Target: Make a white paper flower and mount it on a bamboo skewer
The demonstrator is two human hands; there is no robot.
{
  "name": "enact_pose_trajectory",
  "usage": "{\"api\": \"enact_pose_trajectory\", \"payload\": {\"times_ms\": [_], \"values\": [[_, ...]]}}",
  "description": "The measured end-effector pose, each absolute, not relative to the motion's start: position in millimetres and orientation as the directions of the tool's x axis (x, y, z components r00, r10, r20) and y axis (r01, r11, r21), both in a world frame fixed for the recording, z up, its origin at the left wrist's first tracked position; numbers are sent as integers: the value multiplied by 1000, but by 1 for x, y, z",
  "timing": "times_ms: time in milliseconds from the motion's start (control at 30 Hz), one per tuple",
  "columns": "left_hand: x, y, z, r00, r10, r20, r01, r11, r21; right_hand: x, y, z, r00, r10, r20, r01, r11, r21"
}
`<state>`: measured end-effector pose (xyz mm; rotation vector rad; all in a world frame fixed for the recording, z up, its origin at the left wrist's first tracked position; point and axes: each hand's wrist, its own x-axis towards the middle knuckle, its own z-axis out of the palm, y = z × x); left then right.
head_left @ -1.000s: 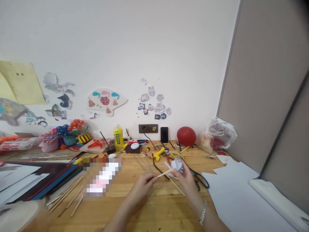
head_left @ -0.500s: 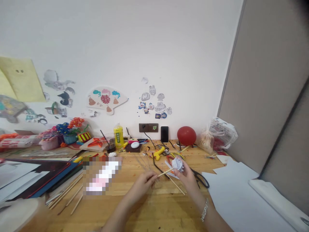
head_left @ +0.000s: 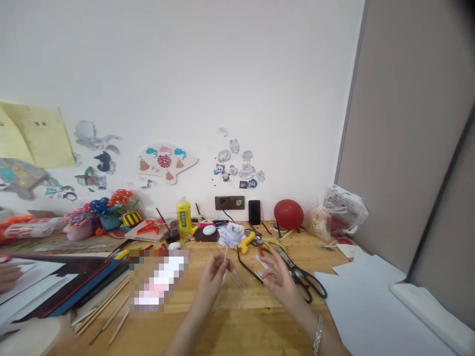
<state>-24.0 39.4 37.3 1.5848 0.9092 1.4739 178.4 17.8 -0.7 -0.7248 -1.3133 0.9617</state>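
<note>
A white paper flower (head_left: pixel 231 235) stands upright on a thin wooden stick (head_left: pixel 225 254). My left hand (head_left: pixel 215 276) is closed around that stick, just under the bloom. To its right, my right hand (head_left: pixel 276 274) hangs over the table with its fingers apart and nothing between them. Black-handled scissors (head_left: pixel 302 277) lie beside and behind my right hand. A yellow glue gun (head_left: pixel 246 242) rests behind the hands, just right of the flower.
Wooden sticks (head_left: pixel 104 301) lie at the left on the table (head_left: pixel 237 326). White paper sheets (head_left: pixel 356 296) cover the right side. At the back stand a yellow bottle (head_left: pixel 183 216), a phone (head_left: pixel 254 212) and a red balloon (head_left: pixel 288 214). Another person's hand (head_left: pixel 9 277) shows at the far left.
The flower has moved left and turned upright in my left hand. My right hand has let go of it and opened. Another person's hand has appeared at the far left.
</note>
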Motion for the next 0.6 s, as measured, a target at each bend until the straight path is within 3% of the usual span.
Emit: {"api": "enact_pose_trajectory", "payload": {"times_ms": [200,433,600], "values": [[-19,39,34,-10,928,374,-91,-373,923,164,5,-4,-106,922,373,136,385,-913],[2,37,18,30,946,322,-38,-321,946,154,-5,2,-241,824,512,564,549,-617],[0,33,14,33,922,387,135,-388,912,162,-4,9,-158,788,596,633,543,-551]]}}
